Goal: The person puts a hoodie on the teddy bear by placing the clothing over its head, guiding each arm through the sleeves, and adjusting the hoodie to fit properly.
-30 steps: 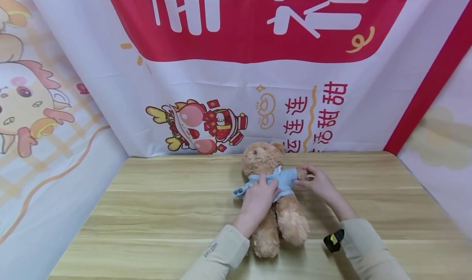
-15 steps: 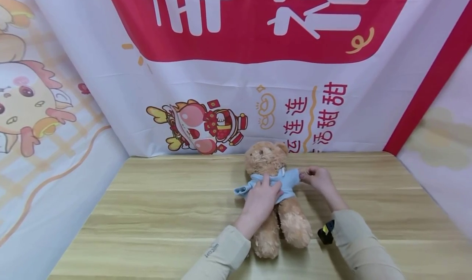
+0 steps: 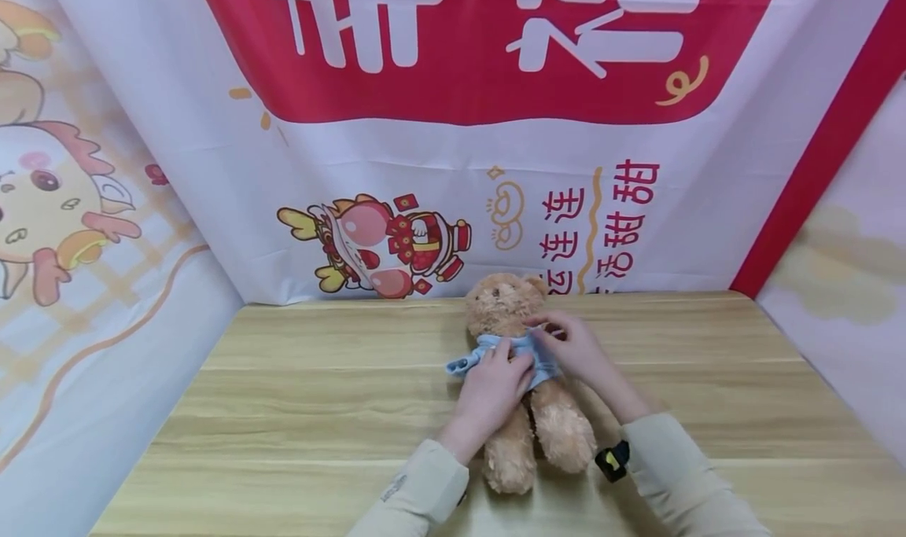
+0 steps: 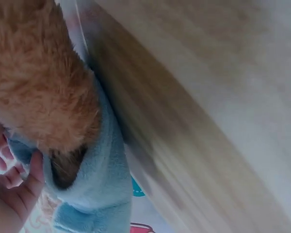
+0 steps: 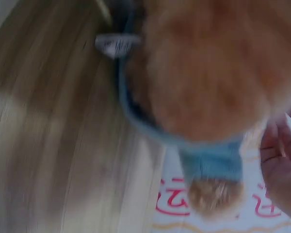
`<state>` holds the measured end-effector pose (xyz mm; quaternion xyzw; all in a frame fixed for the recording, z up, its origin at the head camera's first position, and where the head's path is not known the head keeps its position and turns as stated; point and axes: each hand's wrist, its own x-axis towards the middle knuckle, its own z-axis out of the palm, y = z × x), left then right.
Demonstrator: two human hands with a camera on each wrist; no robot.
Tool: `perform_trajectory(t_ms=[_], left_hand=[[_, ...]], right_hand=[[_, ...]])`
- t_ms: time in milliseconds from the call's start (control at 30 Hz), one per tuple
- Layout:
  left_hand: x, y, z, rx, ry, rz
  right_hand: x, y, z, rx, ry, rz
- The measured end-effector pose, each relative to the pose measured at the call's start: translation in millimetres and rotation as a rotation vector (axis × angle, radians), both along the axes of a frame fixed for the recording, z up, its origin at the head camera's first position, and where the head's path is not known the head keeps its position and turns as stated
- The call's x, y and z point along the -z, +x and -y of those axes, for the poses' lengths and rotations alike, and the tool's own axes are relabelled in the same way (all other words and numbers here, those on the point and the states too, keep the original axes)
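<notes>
A brown plush teddy bear (image 3: 506, 305) in a light blue shirt (image 3: 545, 372) lies face up on the wooden table. My left hand (image 3: 491, 388) rests on its belly; in the left wrist view the thumb and fingers pinch the shirt's lower hem beside the bear's fur. At the collar, close under the bear's chin, are the fingertips of my right hand (image 3: 580, 356); I cannot tell whether they grip cloth there. The right wrist view, blurred, shows one sleeve (image 5: 211, 162) with the furry paw (image 5: 216, 196) sticking out, and a white tag (image 5: 117, 44) at the hem.
The wooden table (image 3: 318, 411) extends around the bear. Behind it hangs a white and red printed cloth (image 3: 425, 152), close to the bear's head. More printed cloth (image 3: 92, 285) lines the left side.
My right hand has left the paw at the sleeve's end and moved left to the collar. The bear's head has shifted slightly, while my left hand stays on the shirt.
</notes>
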<state>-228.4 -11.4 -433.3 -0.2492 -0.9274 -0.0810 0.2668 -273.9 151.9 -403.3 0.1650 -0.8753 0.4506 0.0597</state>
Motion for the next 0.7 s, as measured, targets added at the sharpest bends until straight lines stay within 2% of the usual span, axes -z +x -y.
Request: perform_trajectory(t_ms=[67,200,267,333,433,533,600,700], left_hand=[[-1.5,1.8,5.5,0.033,0.008,0.003],[-5.4,4.6,17.7,0.108,0.056,0.056],[-5.7,4.3,22.2,0.134,0.102,0.095],[-6.2,3.2,26.7,0.134,0.17,0.115],[-8.7,1.4,34.7,0.066,0.296,0.093],[-11.4,-1.5,44.6,-0.072,0.403,0.078],[-12.5,-4.2,51.6,-0.161,0.435,0.108],[-12.6,-7.9,61.3,-0.244,0.416,0.198]], right_hand=[[2.5,1.0,8,-0.021,0.04,0.002],[10.9,0.3,17,0.009,0.121,-0.014],[14.3,0.3,19,0.002,0.139,-0.02],[16.1,1.0,20,-0.021,0.15,-0.029],[17.2,2.9,23,-0.042,0.167,-0.048],[17.2,4.8,23,-0.035,0.176,-0.055],[17.2,5.6,21,-0.027,0.174,-0.038],[17.4,6.0,18,-0.029,0.161,0.006]])
